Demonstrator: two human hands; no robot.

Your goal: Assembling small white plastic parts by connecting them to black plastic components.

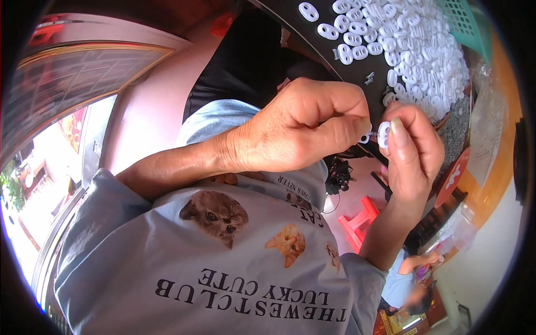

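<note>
My left hand (298, 125) is closed in a pinch at the centre. A white plastic piece (364, 137) shows at its fingertips, mostly hidden by the thumb. Close beside it, my right hand (414, 148) grips a white oval plastic piece (383, 135) between thumb and fingers. A thin spring-like metal part (373, 134) spans the small gap between the two pieces. Beyond the hands, a big heap of white two-holed oval pieces (413, 47) covers the dark tabletop (312, 42). Small metal springs (369, 78) lie near the heap's edge.
A green plastic basket (466, 25) stands at the far right, behind the heap. Grey fluffy material (458, 120) lies next to the pieces. Below are a red stool (359, 222) and another person (403, 279) in light blue. A framed panel (84, 72) is at left.
</note>
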